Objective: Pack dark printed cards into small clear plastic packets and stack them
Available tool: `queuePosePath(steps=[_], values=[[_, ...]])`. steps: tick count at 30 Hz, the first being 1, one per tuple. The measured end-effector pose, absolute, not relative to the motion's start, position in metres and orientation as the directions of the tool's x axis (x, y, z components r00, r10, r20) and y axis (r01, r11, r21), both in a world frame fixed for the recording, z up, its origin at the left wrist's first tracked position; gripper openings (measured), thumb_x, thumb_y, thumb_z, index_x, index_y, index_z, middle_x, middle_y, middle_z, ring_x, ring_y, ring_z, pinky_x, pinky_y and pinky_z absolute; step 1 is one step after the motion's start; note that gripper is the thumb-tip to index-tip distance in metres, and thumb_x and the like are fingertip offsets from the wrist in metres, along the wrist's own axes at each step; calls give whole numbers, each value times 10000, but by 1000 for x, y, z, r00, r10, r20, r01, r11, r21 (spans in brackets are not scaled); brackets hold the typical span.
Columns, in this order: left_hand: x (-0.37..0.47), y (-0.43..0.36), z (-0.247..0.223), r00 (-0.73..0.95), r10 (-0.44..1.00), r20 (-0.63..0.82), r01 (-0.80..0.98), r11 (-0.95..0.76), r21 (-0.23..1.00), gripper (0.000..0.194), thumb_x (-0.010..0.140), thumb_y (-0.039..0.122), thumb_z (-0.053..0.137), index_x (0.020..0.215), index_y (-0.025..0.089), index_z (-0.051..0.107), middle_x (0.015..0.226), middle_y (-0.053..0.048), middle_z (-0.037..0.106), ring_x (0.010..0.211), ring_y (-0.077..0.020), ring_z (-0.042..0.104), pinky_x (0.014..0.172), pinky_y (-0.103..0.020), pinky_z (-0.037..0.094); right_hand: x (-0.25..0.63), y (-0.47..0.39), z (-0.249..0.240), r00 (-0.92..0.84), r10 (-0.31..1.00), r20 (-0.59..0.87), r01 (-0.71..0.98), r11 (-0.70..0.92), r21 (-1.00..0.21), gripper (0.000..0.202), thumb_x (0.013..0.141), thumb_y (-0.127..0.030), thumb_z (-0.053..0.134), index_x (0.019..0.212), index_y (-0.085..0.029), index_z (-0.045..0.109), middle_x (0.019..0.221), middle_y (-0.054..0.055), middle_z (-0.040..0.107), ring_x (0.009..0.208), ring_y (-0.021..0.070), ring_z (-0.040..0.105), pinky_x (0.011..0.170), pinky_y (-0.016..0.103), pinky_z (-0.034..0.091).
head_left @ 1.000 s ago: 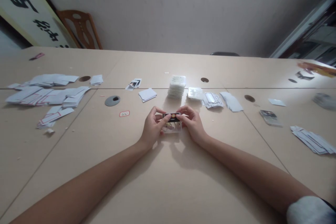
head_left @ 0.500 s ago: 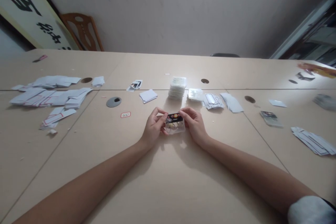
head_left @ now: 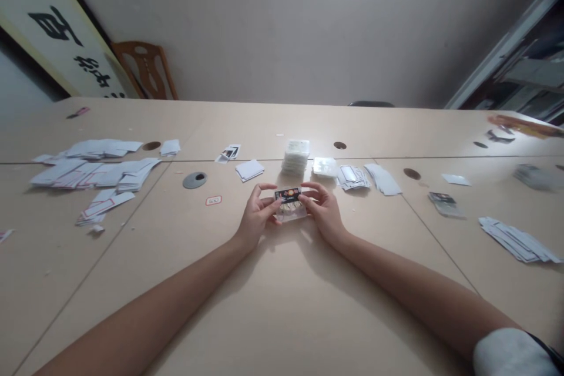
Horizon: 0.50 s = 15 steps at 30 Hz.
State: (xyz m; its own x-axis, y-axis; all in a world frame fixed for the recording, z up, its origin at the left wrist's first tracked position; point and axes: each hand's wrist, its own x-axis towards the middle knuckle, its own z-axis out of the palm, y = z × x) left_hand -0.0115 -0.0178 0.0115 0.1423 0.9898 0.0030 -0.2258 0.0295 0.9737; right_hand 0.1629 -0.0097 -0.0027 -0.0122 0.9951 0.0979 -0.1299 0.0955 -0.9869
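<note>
A small clear plastic box with a black printed card along its far part is held just above the table, in the middle of the head view. Pale, yellowish contents show through its near half; their kind I cannot make out. My left hand grips the left side, thumb on top and fingers beneath. On the right side, my right hand holds it too, its thumb pressing near the card's edge and its index finger curled at the far corner. Beyond the hands stands a stack of clear plastic boxes, with a lower box pile beside it.
White card piles spread over the left side. Several card stacks lie right of the boxes, and another card fan lies farther right. A carded box rests nearby. Cable holes and seams mark the table.
Both thumbs have slid inward and nearer over the box's top, the right one from the far corner to the card's edge. The head view has tilted up slightly.
</note>
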Motion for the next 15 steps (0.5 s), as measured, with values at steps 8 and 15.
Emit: queuePosePath(steps=[8, 15], values=[[-11, -19, 16, 141, 990, 26, -208, 4, 978, 590, 748, 395, 768, 1203, 216, 438, 963, -59, 715, 677, -147, 674, 473, -179, 504, 153, -16, -6, -88, 962, 259, 74, 265, -961, 618, 734, -432, 779, 1282, -251, 557, 1216, 103, 635, 918, 223, 680, 735, 374, 600], [-12, -19, 15, 166, 984, 70, -159, -43, 986, 578, 745, 404, 767, 1187, 226, 438, 962, -58, 719, 637, -130, 667, 440, -150, 448, 151, -20, -7, -97, 933, 346, 277, 359, -891, 754, 715, -390, 797, 1382, -254, 474, 1226, 122, 471, 1069, 277, 599, 780, 414, 621]])
